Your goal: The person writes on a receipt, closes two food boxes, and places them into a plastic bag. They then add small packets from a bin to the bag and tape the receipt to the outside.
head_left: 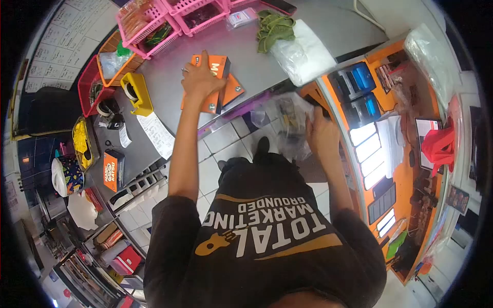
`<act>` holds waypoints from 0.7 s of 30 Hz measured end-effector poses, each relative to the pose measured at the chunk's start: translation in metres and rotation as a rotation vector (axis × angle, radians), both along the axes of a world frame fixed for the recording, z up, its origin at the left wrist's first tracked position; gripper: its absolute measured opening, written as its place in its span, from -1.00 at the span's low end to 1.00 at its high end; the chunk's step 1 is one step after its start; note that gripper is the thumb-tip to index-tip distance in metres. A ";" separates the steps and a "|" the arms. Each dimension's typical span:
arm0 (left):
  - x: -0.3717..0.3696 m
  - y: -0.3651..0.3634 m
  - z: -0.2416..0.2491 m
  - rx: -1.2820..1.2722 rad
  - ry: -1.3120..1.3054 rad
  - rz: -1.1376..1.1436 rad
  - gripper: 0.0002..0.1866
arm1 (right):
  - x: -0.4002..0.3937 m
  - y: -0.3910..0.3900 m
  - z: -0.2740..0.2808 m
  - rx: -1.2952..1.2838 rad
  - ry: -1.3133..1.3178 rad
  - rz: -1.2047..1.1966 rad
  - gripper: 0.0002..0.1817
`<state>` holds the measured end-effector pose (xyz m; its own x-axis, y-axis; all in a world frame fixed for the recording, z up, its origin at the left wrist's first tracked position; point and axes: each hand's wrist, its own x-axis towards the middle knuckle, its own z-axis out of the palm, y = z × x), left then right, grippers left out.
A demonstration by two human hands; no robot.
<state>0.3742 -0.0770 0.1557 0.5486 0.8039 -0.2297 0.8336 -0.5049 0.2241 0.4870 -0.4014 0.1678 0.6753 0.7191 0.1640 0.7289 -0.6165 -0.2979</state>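
My left hand (203, 81) lies across an orange box (209, 104) with dark sides and white lettering, its fingers and thumb gripping it from above. Under and beside that box, a second orange box (233, 88) shows in part on the grey metal counter (246, 66). At the right, down by the orange shelf unit, my right hand (322, 132) is closed on a clear plastic bag (292, 120). The bag hangs over the tiled floor, and its contents are too blurred to name. The fingertips of the right hand are partly hidden.
Pink baskets (154, 33) stand along the counter's back. A yellow tape dispenser (136, 94), a paper receipt (155, 134) and another orange box (113, 170) are to the left. White plastic bags (308, 54) and a green cloth (275, 31) lie right; the orange shelf unit (398, 192) borders the right.
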 end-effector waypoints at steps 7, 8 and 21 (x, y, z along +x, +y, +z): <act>-0.041 -0.110 0.077 -0.674 -0.208 -0.517 0.09 | 0.014 0.018 0.053 0.004 0.086 0.144 -0.74; -0.037 -0.125 0.075 -0.691 -0.194 -0.597 0.08 | 0.008 0.016 0.070 -0.002 0.098 0.222 -0.73; 0.071 -0.107 0.011 -1.540 -1.409 0.731 -0.42 | -0.028 -0.023 0.063 0.070 0.317 0.102 -0.71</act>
<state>0.4454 -0.1842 0.1669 0.6559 0.5240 -0.5434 -0.2736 0.8359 0.4758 0.4593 -0.4240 0.2307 0.6258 0.7799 0.0086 0.6498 -0.5153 -0.5587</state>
